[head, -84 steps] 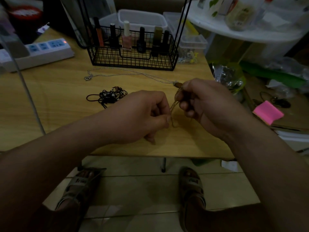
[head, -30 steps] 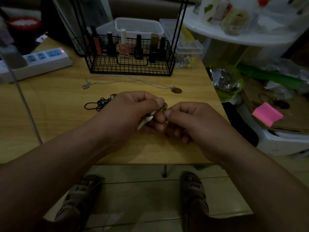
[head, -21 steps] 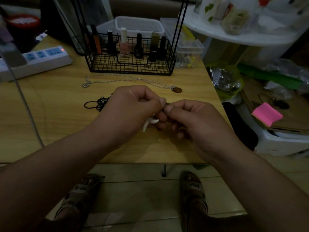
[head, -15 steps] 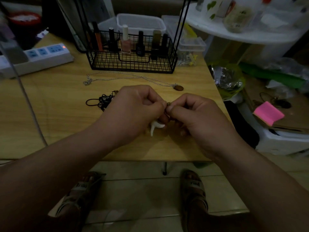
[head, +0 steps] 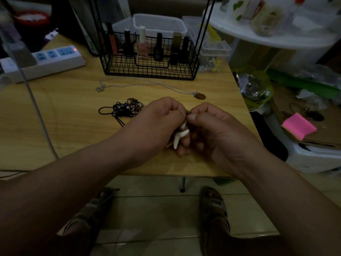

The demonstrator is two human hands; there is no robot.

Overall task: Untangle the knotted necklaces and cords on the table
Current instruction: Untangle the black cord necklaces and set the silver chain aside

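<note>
At the far left a white power strip (head: pixel 46 60) lies along the back of the wooden table (head: pixel 55 130). Right of it stands a black wire basket (head: pixel 149 68) of nail polish bottles. In front of the basket a silver chain necklace (head: pixel 147 83) is laid out flat, its brown oval pendant (head: pixel 200 96) at the right end. Nearer you, a tangle of black cords (head: pixel 123 109) sits on the table, just left of your left hand (head: pixel 155 124) and apart from it. That hand is curled, with thumb and forefinger tips pinched on a small dark knot (head: pixel 187 112) held above the table. Below the pinch a white tooth-shaped pendant (head: pixel 180 136) hangs between your two hands, against the folded lower fingers. Your right hand (head: pixel 215 130) meets the left tip to tip and pinches the same knot from the other side, its remaining fingers tucked under. The pendant's cord is mostly hidden inside both hands. Off the table to the right lies a pink pad (head: pixel 299 126)
</note>
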